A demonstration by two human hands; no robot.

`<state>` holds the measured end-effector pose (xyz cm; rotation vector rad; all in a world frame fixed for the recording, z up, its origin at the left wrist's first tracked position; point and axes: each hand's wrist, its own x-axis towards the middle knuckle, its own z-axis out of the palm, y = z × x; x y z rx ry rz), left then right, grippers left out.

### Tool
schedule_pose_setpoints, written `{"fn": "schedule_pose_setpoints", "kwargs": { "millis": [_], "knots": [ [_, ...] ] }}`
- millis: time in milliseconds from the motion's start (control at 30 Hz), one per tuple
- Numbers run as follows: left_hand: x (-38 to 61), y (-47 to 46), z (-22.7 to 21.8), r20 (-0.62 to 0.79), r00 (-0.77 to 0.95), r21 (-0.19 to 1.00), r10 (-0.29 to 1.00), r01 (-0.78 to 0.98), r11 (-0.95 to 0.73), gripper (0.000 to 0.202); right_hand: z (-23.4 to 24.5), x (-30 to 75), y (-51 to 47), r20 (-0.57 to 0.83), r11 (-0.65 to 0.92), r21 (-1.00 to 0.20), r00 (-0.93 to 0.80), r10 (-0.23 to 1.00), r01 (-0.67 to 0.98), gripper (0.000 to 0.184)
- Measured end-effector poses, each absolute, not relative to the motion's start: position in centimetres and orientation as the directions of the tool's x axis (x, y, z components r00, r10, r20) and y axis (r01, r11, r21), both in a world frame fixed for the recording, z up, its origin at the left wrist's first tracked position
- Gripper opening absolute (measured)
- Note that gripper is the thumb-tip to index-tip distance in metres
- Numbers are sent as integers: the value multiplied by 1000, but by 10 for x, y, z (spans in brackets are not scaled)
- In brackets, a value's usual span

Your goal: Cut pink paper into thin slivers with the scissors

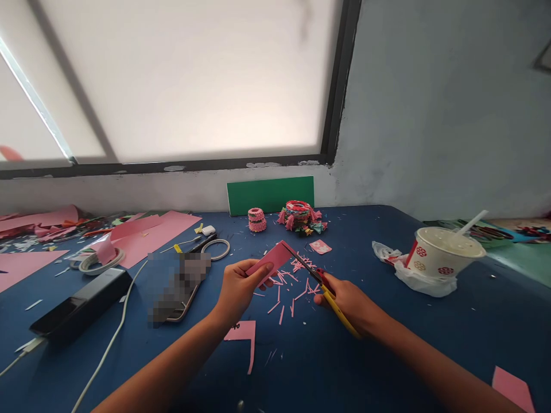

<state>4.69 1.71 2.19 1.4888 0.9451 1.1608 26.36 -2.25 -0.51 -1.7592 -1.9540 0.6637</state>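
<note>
My left hand [243, 284] pinches a folded-looking strip of pink paper [272, 261] between thumb and fingers, above the blue table. Wrapped round the handles of a pair of yellow and red scissors [336, 310] is my right hand [350, 301]. The scissors' dark blades reach toward the paper's upper right corner. Under the blades lie many thin pink paper strips [297, 281], scattered on the table. A pink paper offcut [245, 330] with dark writing lies below my left hand, partly hidden by the forearm. A patterned pink square [321, 246] rests behind the scissors.
Two ornaments of folded paper, a small pink one [257, 220] and a larger multicoloured one [301, 217], stand before a green board [271, 196]. A lidded cup [443, 255] with a straw stands right. Left are a black power bank [81, 307], cable, tape roll [101, 258] and pink sheets [161, 235].
</note>
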Motion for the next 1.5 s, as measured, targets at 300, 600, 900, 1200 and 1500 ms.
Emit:
{"fn": "schedule_pose_setpoints", "kwargs": {
  "millis": [300, 600, 900, 1200, 1500],
  "knots": [
    [45, 16, 21, 211, 239, 975, 948, 21, -222, 23, -6, 264, -24, 42, 103, -589, -98, 994, 801, 41],
    [45, 15, 23, 189, 232, 980, 954, 17, -199, 21, -5, 267, -23, 42, 117, -539, -112, 993, 834, 45],
    [44, 17, 25, 200, 169, 980, 965, -39, -196, 24, -15, 268, -19, -29, 67, -588, -103, 994, 806, 38],
    [46, 13, 21, 200, 236, 976, 951, 33, -213, 24, -9, 262, -23, -33, 68, -605, -110, 993, 794, 31],
    [47, 14, 21, 178, 233, 982, 956, 18, -188, 24, -12, 263, -22, -31, 62, -627, -104, 994, 777, 28]
  ]
}}
